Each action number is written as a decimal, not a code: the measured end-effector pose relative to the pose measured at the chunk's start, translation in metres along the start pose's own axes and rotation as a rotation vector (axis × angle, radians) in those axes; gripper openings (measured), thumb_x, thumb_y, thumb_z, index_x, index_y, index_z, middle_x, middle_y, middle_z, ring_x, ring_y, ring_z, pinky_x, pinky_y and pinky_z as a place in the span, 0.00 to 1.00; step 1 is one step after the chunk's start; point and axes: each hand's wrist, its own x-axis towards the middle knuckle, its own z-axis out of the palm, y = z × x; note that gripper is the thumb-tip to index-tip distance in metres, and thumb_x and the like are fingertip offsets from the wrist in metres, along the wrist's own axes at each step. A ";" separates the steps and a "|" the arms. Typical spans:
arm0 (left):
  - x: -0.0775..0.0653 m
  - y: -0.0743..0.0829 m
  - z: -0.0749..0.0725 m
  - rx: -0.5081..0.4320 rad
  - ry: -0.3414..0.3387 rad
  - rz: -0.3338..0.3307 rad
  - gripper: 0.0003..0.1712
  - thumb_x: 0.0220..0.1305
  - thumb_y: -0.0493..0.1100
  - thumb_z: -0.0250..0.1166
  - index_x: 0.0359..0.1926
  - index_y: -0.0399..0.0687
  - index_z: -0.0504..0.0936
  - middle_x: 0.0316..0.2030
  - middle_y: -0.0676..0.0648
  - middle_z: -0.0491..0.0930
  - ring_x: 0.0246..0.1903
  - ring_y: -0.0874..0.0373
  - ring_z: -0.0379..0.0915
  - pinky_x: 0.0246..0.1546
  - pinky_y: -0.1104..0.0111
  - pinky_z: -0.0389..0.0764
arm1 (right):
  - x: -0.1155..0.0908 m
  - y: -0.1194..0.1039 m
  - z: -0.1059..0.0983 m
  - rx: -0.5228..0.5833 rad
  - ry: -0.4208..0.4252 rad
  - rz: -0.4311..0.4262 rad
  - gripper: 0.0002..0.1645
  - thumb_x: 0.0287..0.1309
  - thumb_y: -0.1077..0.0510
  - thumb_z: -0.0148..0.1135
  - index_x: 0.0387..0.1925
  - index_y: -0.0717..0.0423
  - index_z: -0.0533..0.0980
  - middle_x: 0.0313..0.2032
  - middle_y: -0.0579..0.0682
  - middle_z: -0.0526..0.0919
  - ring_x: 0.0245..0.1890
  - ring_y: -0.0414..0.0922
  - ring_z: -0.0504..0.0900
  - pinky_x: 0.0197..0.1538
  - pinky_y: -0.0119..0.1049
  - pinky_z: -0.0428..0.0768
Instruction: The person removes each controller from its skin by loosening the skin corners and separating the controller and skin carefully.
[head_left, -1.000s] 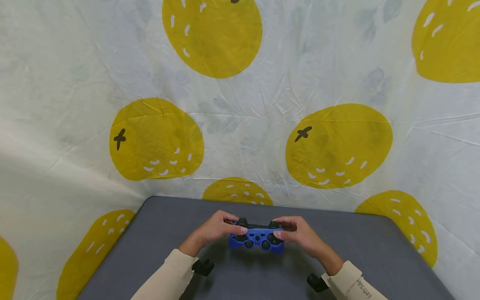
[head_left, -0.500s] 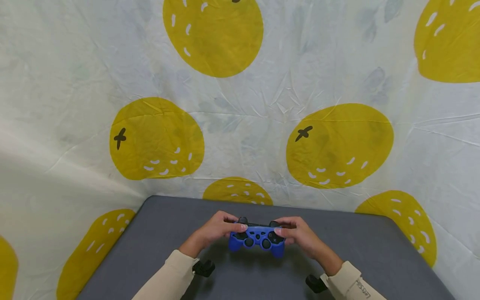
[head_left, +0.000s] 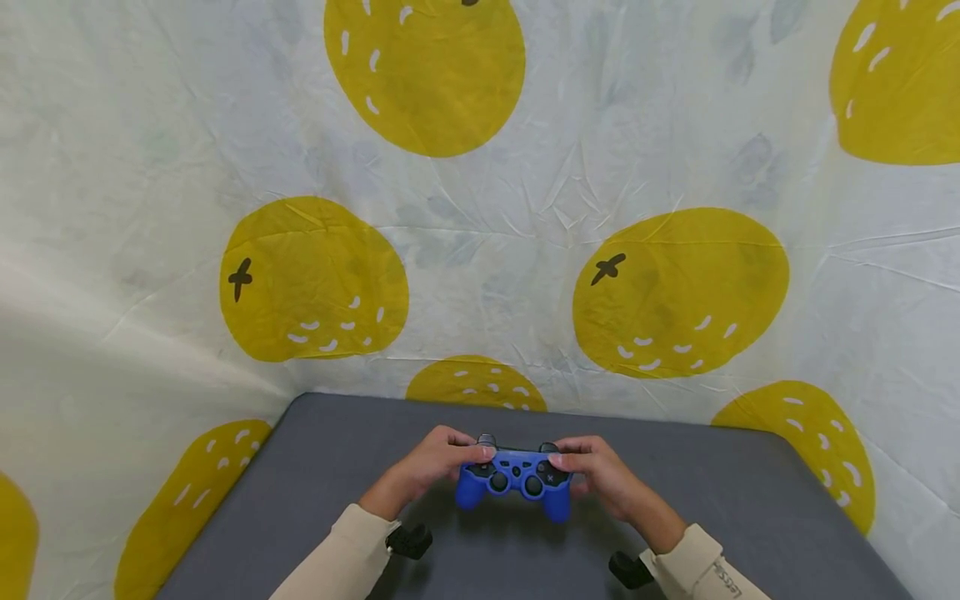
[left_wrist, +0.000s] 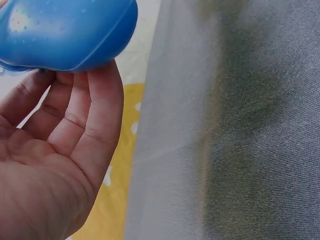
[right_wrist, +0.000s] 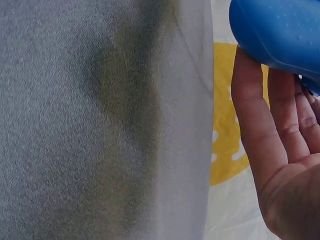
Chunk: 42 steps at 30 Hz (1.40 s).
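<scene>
A blue game controller (head_left: 516, 463) with black sticks and buttons is held above the table between both hands. My left hand (head_left: 437, 460) grips its left end, thumb on the face near the direction pad. On the other end my right hand (head_left: 606, 473) has its thumb near the face buttons. In the left wrist view a smooth blue handle (left_wrist: 75, 32) lies against the fingertips of the left hand (left_wrist: 60, 145). The right wrist view has the other blue handle (right_wrist: 282, 32) above the fingers of the right hand (right_wrist: 280, 130). The controller's back is hidden in the head view.
A dark grey table (head_left: 330, 433) lies under the hands. White cloth (head_left: 487, 275) printed with yellow fruit hangs behind and beside it. Each wrist carries a small black camera, the left camera (head_left: 409, 542) and the right camera (head_left: 630, 570).
The controller has tilted so its handles show longer and more of its face is visible. Both hands keep hold of it and have barely moved.
</scene>
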 end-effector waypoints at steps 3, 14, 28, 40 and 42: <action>-0.001 0.000 0.002 -0.031 0.000 -0.011 0.25 0.68 0.56 0.71 0.47 0.37 0.91 0.26 0.54 0.89 0.24 0.64 0.84 0.37 0.63 0.88 | 0.000 0.000 0.000 0.023 -0.001 0.019 0.14 0.73 0.54 0.57 0.49 0.53 0.86 0.33 0.37 0.90 0.39 0.37 0.87 0.42 0.46 0.89; -0.004 -0.001 0.008 -0.150 0.036 -0.112 0.30 0.65 0.61 0.72 0.45 0.35 0.92 0.27 0.50 0.90 0.27 0.60 0.87 0.41 0.57 0.90 | -0.001 0.003 0.002 0.091 0.020 0.096 0.13 0.74 0.53 0.56 0.44 0.48 0.86 0.32 0.37 0.90 0.35 0.36 0.88 0.36 0.45 0.89; -0.007 -0.005 0.001 -0.162 -0.048 -0.073 0.40 0.58 0.44 0.80 0.71 0.46 0.76 0.74 0.33 0.66 0.42 0.54 0.87 0.47 0.54 0.89 | 0.000 0.007 0.003 0.076 0.086 0.123 0.21 0.74 0.51 0.58 0.57 0.59 0.82 0.36 0.40 0.91 0.38 0.39 0.89 0.32 0.46 0.89; -0.009 -0.005 0.002 -0.195 0.002 -0.047 0.41 0.58 0.45 0.80 0.71 0.41 0.76 0.65 0.34 0.75 0.42 0.53 0.88 0.47 0.53 0.89 | -0.005 0.007 0.002 -0.032 0.018 0.017 0.48 0.62 0.59 0.72 0.76 0.71 0.60 0.50 0.50 0.86 0.45 0.43 0.86 0.46 0.38 0.88; -0.009 -0.006 0.002 -0.192 0.007 -0.044 0.42 0.57 0.46 0.80 0.71 0.40 0.76 0.63 0.35 0.77 0.43 0.52 0.88 0.48 0.53 0.89 | -0.005 0.008 0.004 -0.063 0.016 -0.009 0.50 0.58 0.62 0.75 0.75 0.72 0.59 0.50 0.52 0.85 0.45 0.43 0.86 0.46 0.35 0.87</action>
